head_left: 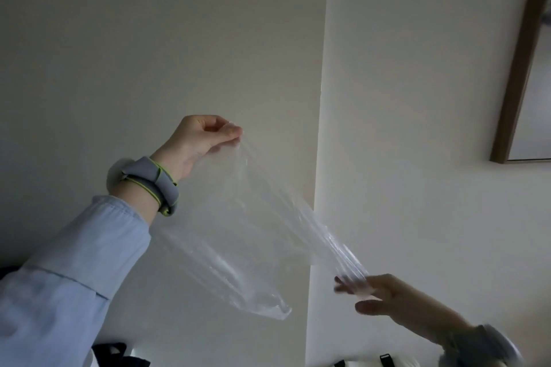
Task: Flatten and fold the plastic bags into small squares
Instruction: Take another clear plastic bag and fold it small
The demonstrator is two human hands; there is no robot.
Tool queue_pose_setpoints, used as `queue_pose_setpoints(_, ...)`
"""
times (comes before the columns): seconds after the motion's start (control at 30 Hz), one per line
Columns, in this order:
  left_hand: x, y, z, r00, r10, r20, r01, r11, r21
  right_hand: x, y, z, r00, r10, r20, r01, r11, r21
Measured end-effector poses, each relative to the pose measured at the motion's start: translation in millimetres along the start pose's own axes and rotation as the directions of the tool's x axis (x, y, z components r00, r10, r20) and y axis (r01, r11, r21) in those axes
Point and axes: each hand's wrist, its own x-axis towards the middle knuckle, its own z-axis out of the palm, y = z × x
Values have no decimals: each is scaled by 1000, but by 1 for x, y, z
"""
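A clear plastic bag hangs stretched in the air in front of a pale wall. My left hand, raised high at the centre left, pinches one top corner of the bag between thumb and curled fingers. My right hand, lower at the right and motion-blurred, holds the opposite corner in its fingers. The bag sags between the two hands and its loose bottom corner droops below. A grey wristband with a green edge sits on my left wrist above a light blue sleeve.
The view points up at a cream wall with a vertical corner edge. A dark wooden frame hangs at the upper right. Dark and white objects peek in along the bottom edge, too cropped to identify.
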Motion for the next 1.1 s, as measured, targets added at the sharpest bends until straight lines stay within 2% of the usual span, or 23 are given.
queue_pose_setpoints(0.03, 0, -1, 0, 1000, 18, -5, -18, 1000, 13, -4, -4, -4, 997, -53, -63, 61, 989, 135)
queue_pose_setpoints(0.07, -1, 1, 2, 1000, 31, 4, -31, 999, 31, -7, -7, -9, 974, -118, -195, 161, 961, 223)
queue_pose_setpoints(0.1, 0, 2, 4, 999, 47, 17, -47, 997, 55, -7, -17, -13, 933, -171, -318, 254, 936, 244)
queue_pose_setpoints(0.17, 0, 4, 13, 995, 79, 57, -84, 992, 95, -1, -42, -14, 877, -268, -400, 339, 933, 118)
queue_pose_setpoints(0.27, -2, 9, 32, 981, 130, 147, -150, 980, 132, 30, -77, 9, 921, -270, -281, 221, 956, -194)
queue_pose_setpoints(0.37, -7, 18, 39, 968, 152, 198, -178, 976, 122, 65, -101, 29, 929, -301, -216, 172, 866, -469)
queue_pose_setpoints(0.47, -10, 27, 26, 971, 195, 136, -206, 976, 74, 79, -123, 25, 953, -286, -101, 220, 881, -418)
queue_pose_setpoints(0.5, -10, 26, 18, 972, 227, 61, -233, 966, 112, 80, -132, 24, 967, -250, -55, 212, 902, -377)
queue_pose_setpoints(0.53, -10, 23, 11, 955, 295, -23, -276, 918, 286, 81, -141, 22, 976, -219, -18, 201, 921, -334)
queue_pose_setpoints(0.57, -12, 16, 4, 911, 405, -83, -296, 780, 551, 82, -149, 21, 982, -189, 4, 182, 941, -284)
queue_pose_setpoints(0.6, -16, 7, -1, 841, 526, -127, -276, 618, 736, 84, -157, 19, 986, -166, 13, 164, 958, -234)
queue_pose_setpoints(0.63, -23, -2, -4, 759, 635, -147, -271, 512, 815, 85, -165, 17, 989, -144, 10, 143, 970, -197)
queue_pose_setpoints(0.67, -36, -13, -4, 685, 708, -170, -295, 484, 824, 88, -171, 15, 992, -130, 8, 129, 979, -160)
queue_pose_setpoints(0.73, -60, -43, 2, 602, 753, -267, -339, 544, 768, 92, -183, 9, 993, -116, -19, 114, 989, -89)
queue_pose_setpoints(0.77, -71, -58, 7, 618, 717, -322, -320, 603, 731, 93, -189, 6, 993, -115, -38, 113, 992, -49)
queue_pose_setpoints(0.8, -80, -76, 14, 676, 635, -373, -281, 691, 666, 94, -192, 3, 991, -118, -55, 117, 993, -18)
queue_pose_setpoints(0.83, -87, -86, 22, 767, 481, -424, -214, 815, 538, 93, -196, 0, 989, -129, -72, 130, 991, 7)
queue_pose_setpoints(0.87, -91, -93, 31, 858, 250, -448, -91, 934, 347, 93, -199, -4, 987, -138, -85, 140, 990, 21)
queue_pose_setpoints(0.9, -93, -100, 40, 910, -3, -415, 63, 989, 131, 90, -201, -7, 985, -142, -103, 146, 989, 32)
queue_pose_setpoints(0.93, -95, -105, 47, 915, -202, -348, 199, 979, -44, 89, -201, -11, 982, -143, -124, 149, 988, 41)
queue_pose_setpoints(1.0, -93, -120, 51, 921, -375, -109, 316, 879, -356, 84, -197, -20, 974, -137, -181, 151, 986, 65)
queue_pose_setpoints(1.07, -90, -130, 54, 906, -343, 250, 423, 695, -581, 79, -185, -29, 965, -106, -238, 139, 982, 129)
queue_pose_setpoints(1.1, -88, -132, 55, 894, -290, 342, 444, 677, -586, 76, -178, -33, 962, -78, -261, 125, 978, 167)
